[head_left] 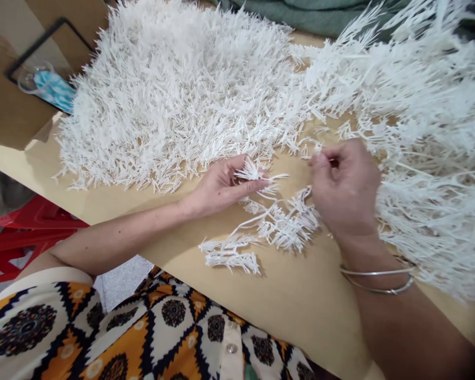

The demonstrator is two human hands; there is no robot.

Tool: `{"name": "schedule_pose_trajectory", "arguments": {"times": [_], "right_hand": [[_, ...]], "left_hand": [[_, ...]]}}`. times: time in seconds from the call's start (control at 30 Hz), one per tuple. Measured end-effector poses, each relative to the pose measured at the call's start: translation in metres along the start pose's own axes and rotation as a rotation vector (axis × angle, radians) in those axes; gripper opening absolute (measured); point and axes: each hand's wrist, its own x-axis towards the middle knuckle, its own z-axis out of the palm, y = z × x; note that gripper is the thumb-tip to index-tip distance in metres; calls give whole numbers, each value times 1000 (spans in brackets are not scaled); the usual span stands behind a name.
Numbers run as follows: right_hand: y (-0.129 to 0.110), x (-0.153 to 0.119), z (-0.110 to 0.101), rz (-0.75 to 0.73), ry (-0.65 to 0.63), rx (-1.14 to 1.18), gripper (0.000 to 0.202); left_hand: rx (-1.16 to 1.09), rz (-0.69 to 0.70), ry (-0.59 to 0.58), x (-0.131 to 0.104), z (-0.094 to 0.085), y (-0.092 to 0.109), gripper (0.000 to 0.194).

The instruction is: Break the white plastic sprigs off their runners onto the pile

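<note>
My left hand (pixel 231 182) is closed around a small bunch of white feathery sprigs (pixel 250 170), pinched between thumb and fingers. To its right, my right hand (pixel 344 184) is closed with thumb and forefinger together, slightly blurred; whatever it may pinch is too small to make out. Below and between the hands, a branched white sprig (pixel 288 227) lies on the tan table (pixel 301 295), and part of it spreads left to a smaller tuft (pixel 233 256). A large heap of short white pieces (pixel 174 89) is beyond my left hand.
Longer white branches (pixel 431 158) are piled at the right. At the upper left stands a cardboard box (pixel 8 111) with a dark frame and a blue-white item beside it. A red stool (pixel 31 232) is beyond the table's left edge.
</note>
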Motion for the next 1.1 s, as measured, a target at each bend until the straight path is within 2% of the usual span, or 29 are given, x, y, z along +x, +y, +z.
{"name": "schedule_pose_trajectory", "arguments": {"times": [0.07, 0.2, 0.27, 0.33, 0.43, 0.57, 0.7, 0.8, 0.9, 1.0, 1.03, 1.1], "right_hand": [[1, 3, -5, 0, 7, -10, 16], [-17, 1, -8, -191, -49, 25, 24], [-27, -2, -8, -252, -130, 92, 25], [-33, -4, -7, -273, -212, 157, 19], [-39, -8, -4, -291, -266, 227, 7], [-43, -16, 4, -307, -310, 207, 14], [-43, -20, 12, -367, -314, 115, 18], [-46, -21, 9, -464, -277, -11, 17], [-60, -24, -4, -701, -201, -153, 14], [-74, -27, -16, -890, -152, -143, 15], [-75, -27, -18, -885, -137, -124, 15], [-68, -25, -17, -755, -100, -120, 11]], "left_hand": [[-29, -32, 32, -1, 1, 0, 34], [-90, -52, 55, 1, 2, -2, 36], [-88, -41, 57, 2, 2, -3, 36], [-73, -31, 58, 3, 1, -3, 36], [-30, -2, 72, 3, 0, -4, 35], [0, 5, 94, 3, 0, -8, 35], [61, 75, 142, 2, 3, -13, 36], [117, 122, 157, 2, 2, -14, 34], [114, 107, 199, 4, -1, -14, 28], [118, 84, 278, 6, -4, -15, 22], [126, 76, 280, 6, -5, -14, 21], [113, 55, 244, 6, -4, -14, 22]]}}
